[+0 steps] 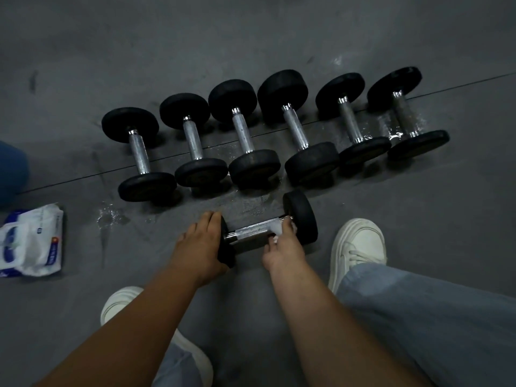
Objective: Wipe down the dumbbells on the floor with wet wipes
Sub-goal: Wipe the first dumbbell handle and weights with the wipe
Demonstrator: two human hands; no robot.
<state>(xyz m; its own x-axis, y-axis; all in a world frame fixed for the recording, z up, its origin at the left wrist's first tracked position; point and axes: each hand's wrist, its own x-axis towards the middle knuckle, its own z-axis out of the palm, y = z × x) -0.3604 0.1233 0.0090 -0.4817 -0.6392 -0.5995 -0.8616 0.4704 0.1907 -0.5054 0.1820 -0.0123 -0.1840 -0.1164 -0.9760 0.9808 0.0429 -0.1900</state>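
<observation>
One dumbbell with black round heads and a chrome handle lies crosswise on the grey floor right in front of me. My left hand grips its left head from above. My right hand holds a white wet wipe wrapped against the right end of the handle, next to the right head. Behind it, several more dumbbells of the same kind lie side by side in a row.
A white and blue pack of wet wipes lies on the floor at the left. My white shoes stand on either side of the near dumbbell. Wet patches show on the floor near the row. Something blue sits at the left edge.
</observation>
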